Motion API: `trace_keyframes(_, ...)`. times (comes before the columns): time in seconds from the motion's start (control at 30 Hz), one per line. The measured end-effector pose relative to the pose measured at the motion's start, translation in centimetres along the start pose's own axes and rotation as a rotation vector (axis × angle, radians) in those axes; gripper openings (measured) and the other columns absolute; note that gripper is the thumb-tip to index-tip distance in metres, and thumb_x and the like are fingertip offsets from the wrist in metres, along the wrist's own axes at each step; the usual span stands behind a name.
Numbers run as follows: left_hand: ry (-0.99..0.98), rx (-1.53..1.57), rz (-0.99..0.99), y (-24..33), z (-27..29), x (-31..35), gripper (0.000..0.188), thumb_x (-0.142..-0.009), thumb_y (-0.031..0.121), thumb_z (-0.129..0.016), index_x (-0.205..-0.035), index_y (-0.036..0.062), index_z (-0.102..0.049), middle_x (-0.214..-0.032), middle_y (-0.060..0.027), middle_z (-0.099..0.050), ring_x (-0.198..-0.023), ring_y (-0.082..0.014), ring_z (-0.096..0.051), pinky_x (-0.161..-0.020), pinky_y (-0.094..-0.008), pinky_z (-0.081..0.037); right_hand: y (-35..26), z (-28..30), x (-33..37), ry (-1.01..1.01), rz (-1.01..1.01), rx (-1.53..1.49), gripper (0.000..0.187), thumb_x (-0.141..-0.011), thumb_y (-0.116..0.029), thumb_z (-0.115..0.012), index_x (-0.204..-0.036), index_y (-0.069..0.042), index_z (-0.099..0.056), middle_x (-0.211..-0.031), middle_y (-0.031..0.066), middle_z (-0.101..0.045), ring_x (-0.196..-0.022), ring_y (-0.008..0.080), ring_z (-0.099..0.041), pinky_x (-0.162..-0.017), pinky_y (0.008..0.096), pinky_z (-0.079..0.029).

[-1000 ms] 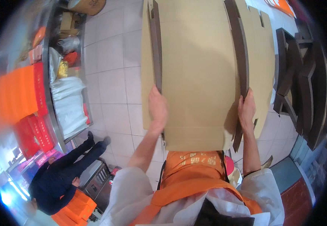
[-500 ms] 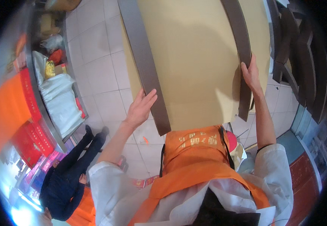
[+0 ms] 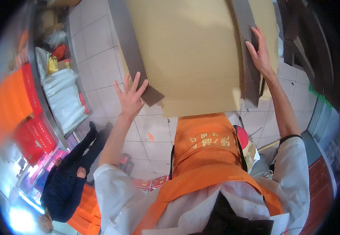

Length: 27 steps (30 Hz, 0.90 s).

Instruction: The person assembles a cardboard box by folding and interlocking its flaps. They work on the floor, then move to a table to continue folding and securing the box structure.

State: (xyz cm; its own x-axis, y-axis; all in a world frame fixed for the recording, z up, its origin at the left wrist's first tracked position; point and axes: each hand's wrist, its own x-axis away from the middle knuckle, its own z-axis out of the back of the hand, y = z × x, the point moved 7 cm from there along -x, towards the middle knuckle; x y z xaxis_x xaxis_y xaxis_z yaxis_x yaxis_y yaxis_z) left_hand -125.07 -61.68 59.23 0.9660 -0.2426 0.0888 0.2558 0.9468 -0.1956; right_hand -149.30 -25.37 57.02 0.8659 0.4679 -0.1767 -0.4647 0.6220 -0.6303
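A large tan cardboard sheet [image 3: 189,58] lies before me, reaching close to my orange apron [image 3: 201,156]. Along its left side runs a long dark brown strip [image 3: 127,41]. My left hand [image 3: 130,100] rests at the near end of that strip, fingers spread and flat. A second brown strip [image 3: 249,74] lies along the right side, its broad face and a narrow edge both showing. My right hand [image 3: 260,56] is on its outer side, fingers stretched out and thumb apart, touching the strip without wrapping round it. The far ends of both strips are cut off by the upper edge.
More dark brown strips [image 3: 311,47] are heaped at the right. A shelf with white bags [image 3: 62,103] and red and orange packets stands at the left. A person in dark clothes [image 3: 66,184] sits at the lower left. Pale floor tiles [image 3: 95,58] surround the sheet.
Both hands have moved farther from me and opened out. The left strip's near end has shifted away and left, and the right strip's near end has shifted away too.
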Motion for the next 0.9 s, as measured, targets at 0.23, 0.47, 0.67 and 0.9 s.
trace_keyframes(0.23, 0.119, 0.377, -0.076, 4.6, -2.4, -3.8, 0.031, -0.064, 0.019, -0.077, -0.082, 0.0087, -0.053, -0.091, -0.0064, -0.060, -0.104, -0.0233, -0.055, -0.106, -0.0437, -0.032, -0.5, 3.0, 10.0, -0.512, 0.210, 0.164, 0.060, -0.073, 0.007, -0.059, -0.129, -0.011, -0.048, -0.140, 0.0110, -0.042, -0.130, 0.0289, -0.040, -0.108, 0.0352, -0.032)
trace_keyframes(0.47, 0.190, 0.430, -0.108, 5.1, -0.7, -5.1, 0.029, -0.069, 0.016, -0.072, -0.084, 0.0071, -0.049, -0.083, -0.0079, -0.057, -0.089, -0.0238, -0.058, -0.096, -0.0420, -0.039, -2.6, 3.7, 10.0, -0.391, 0.473, 0.479, 0.056, -0.066, -0.003, -0.064, -0.120, -0.012, -0.053, -0.128, 0.0009, -0.053, -0.120, 0.0185, -0.047, -0.107, 0.0440, -0.028)
trace_keyframes(0.67, -0.122, 0.462, -0.157, 8.0, -1.4, -7.5, 0.018, -0.079, 0.016, -0.061, -0.092, 0.0088, -0.051, -0.075, -0.0046, -0.053, -0.075, -0.0223, -0.059, -0.078, -0.0365, -0.047, -6.7, -1.6, 7.2, -0.353, 0.552, 0.434, 0.017, -0.073, -0.015, -0.061, -0.080, -0.009, -0.047, -0.083, 0.0054, -0.053, -0.096, 0.0201, -0.054, -0.101, 0.0433, -0.033)
trace_keyframes(0.9, -0.212, 0.496, -0.408, 14.0, 0.8, -11.6, 0.063, -0.086, 0.008, -0.046, -0.141, 0.0336, -0.029, -0.084, -0.0114, -0.050, -0.066, -0.0256, -0.060, -0.054, -0.0370, -0.052, -7.2, -3.9, 6.5, -0.446, 0.604, 0.476, 0.018, -0.074, -0.016, -0.060, -0.076, -0.008, -0.045, -0.075, 0.0066, -0.050, -0.080, 0.0225, -0.052, -0.084, 0.0360, -0.041)
